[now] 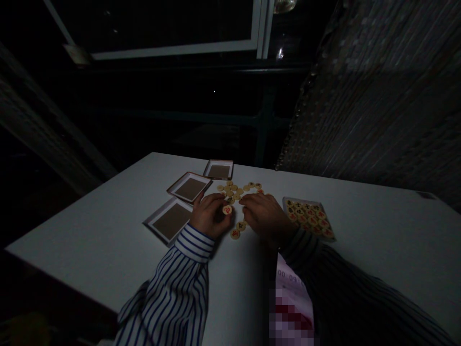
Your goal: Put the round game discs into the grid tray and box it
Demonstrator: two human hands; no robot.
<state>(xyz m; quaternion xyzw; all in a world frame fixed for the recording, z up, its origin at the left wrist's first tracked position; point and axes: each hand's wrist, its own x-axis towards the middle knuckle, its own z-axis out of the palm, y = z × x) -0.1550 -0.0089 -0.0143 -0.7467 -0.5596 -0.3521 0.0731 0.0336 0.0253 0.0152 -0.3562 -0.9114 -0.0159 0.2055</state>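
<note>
My left hand [211, 216] is closed around a round Chinese chess piece [227, 209], its red-marked face turned up toward me between thumb and fingers. Across from it, my right hand [264, 216] reaches over the white table, thumb and fingers apart, fingertips close to the loose pieces. Those loose pieces [230, 187] lie scattered just beyond both hands, several showing plain faces. Nearer to me are a red-marked piece [235, 234] and a black-marked piece [241, 226]. What lies under my right palm is hidden.
Right of my right hand, a shallow tray [329, 230] holds rows of black- and red-marked pieces. Three shallow boxes with brown bottoms stand to the left: a far one [218, 171], a middle one [189, 187] and a near one [169, 221]. A bead curtain [360, 105] hangs behind the table [378, 216].
</note>
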